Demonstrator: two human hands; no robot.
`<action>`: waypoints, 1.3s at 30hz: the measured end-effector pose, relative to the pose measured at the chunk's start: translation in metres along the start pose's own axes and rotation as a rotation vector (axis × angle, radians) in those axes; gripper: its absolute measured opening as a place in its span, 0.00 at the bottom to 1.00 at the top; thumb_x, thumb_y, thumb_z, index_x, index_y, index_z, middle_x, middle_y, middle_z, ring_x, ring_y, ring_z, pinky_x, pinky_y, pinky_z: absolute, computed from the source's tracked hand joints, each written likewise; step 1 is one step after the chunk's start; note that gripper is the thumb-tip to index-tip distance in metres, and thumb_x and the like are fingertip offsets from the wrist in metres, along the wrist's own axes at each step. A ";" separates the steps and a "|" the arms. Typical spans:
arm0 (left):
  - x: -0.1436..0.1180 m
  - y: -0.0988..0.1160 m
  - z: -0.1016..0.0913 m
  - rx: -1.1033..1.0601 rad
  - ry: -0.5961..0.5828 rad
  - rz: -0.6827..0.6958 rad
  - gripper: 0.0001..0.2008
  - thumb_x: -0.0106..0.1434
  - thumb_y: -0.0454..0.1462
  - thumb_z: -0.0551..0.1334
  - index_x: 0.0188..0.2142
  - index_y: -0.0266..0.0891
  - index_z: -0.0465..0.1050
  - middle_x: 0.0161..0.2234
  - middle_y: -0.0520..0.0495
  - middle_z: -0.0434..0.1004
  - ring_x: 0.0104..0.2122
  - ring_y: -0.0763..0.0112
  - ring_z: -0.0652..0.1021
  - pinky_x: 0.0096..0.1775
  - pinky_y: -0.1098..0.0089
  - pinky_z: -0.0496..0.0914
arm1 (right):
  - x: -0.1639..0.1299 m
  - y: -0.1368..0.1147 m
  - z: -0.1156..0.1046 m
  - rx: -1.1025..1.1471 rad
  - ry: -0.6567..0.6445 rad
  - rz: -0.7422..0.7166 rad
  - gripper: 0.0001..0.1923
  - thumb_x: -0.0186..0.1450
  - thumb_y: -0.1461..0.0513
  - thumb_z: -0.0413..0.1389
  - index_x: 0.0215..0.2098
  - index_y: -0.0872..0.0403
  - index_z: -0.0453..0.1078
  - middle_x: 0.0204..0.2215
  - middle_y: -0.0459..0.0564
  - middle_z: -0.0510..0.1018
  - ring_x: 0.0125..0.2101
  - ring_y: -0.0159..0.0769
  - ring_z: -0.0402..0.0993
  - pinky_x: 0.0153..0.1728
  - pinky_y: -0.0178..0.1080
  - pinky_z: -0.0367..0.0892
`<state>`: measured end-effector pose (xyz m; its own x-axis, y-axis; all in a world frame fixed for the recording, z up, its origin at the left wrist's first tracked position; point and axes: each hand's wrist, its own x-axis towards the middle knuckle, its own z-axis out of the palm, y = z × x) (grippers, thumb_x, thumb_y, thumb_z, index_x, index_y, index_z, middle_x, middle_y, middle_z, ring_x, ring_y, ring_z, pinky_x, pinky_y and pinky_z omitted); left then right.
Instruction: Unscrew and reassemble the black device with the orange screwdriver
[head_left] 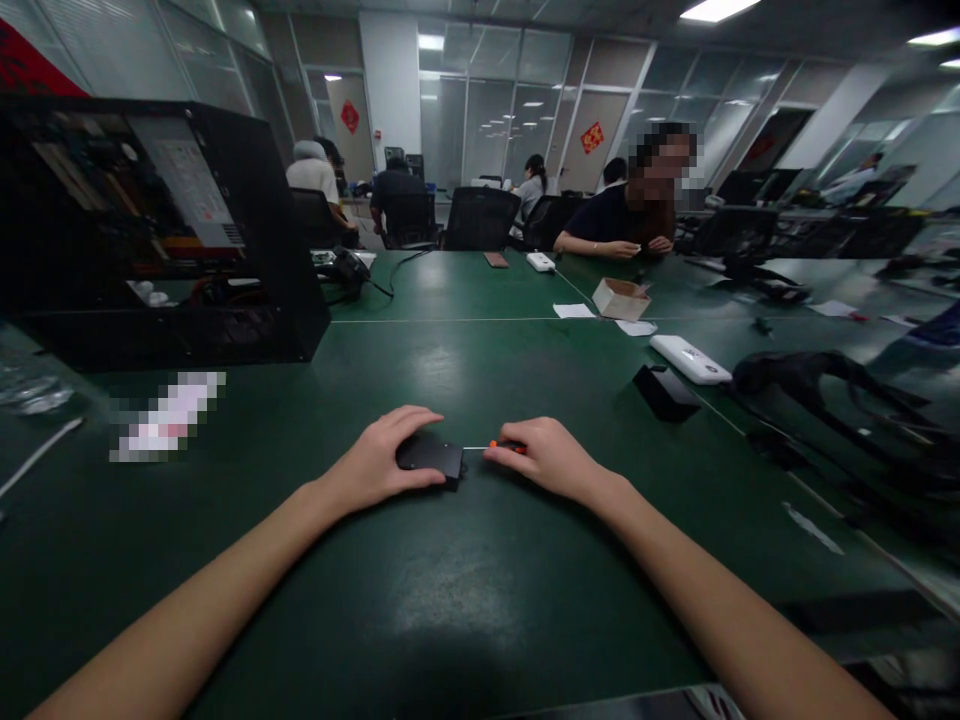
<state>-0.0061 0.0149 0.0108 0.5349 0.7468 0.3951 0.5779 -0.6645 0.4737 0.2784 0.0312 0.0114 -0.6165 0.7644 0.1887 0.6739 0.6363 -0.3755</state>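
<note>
Your left hand [382, 455] lies flat over a small black box-shaped device [430, 457] on the green table [465, 590], fingers curled around its far edge and thumb along its near side, pressing it down. Your right hand [544, 460] pinches a small screwdriver with an orange handle [504, 446] between thumb and fingertips; its thin metal shaft [475, 448] points left and its tip meets the right end of the device. The device sits near the table's middle, directly ahead of you.

No writing or brand can be read on the device or the tool. To your left, one open black computer case [165, 230] stands on the table with boards and cables inside; a white sheet on its side is too blurred to read. To the right lie one white power strip [690, 360] and one black block [664, 391] just beside it. Farther back sits one open cardboard box [621, 298], its contents hidden, with two white papers [574, 311] near it. A person in a dark top [611, 225] sits across the table. Two red diamond decorations [592, 137] hang on the glass walls, their characters illegible.
</note>
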 end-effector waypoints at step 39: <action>-0.001 0.011 0.011 -0.209 -0.005 -0.133 0.16 0.62 0.42 0.69 0.48 0.39 0.76 0.45 0.44 0.82 0.43 0.60 0.81 0.47 0.62 0.73 | -0.004 0.007 -0.005 -0.006 0.127 -0.285 0.17 0.72 0.54 0.52 0.35 0.56 0.75 0.27 0.50 0.77 0.27 0.32 0.71 0.30 0.35 0.61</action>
<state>0.0061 0.0065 0.0073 0.4657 0.8271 0.3148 0.5038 -0.5402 0.6740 0.2876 0.0329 0.0123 -0.7253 0.5619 0.3977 0.4837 0.8271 -0.2863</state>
